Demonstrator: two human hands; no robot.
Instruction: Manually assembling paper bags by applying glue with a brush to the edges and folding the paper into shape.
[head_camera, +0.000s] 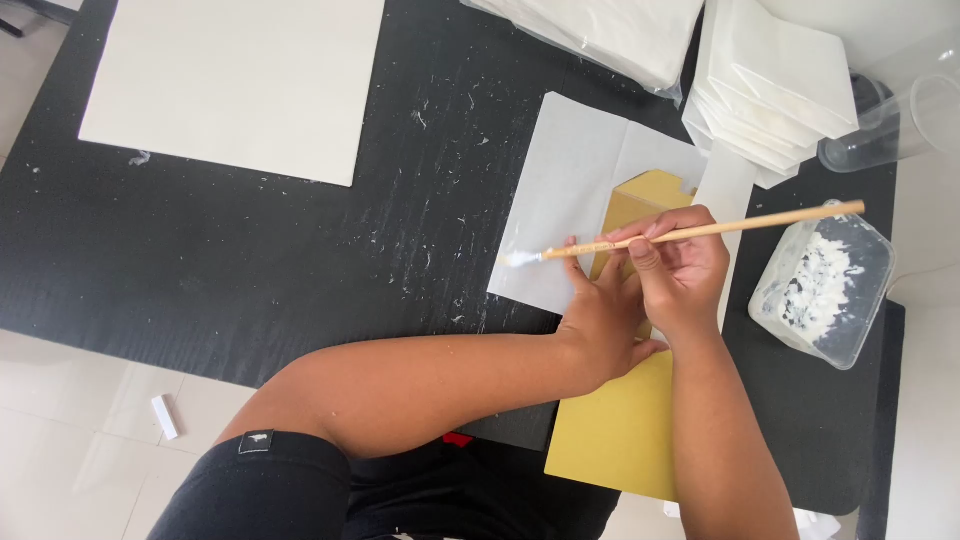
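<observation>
Right hand (678, 270) clenched around wooden brush (690, 234), bristles left of grip; left hand (603, 320) flat on white paper (570, 190)

I log one package at the top edge of the black mat: a clear plastic bag (600, 35) holding a flat wad of white sheets, lying slantwise, cut off by the frame. Just right of it I see a loose pile of white folded sheets (775, 85), unwrapped. On the black shorts at the lower left I note a small label (257, 441), square, black with a pale mark too small to make out. I find no signs and no screens in view.
</observation>
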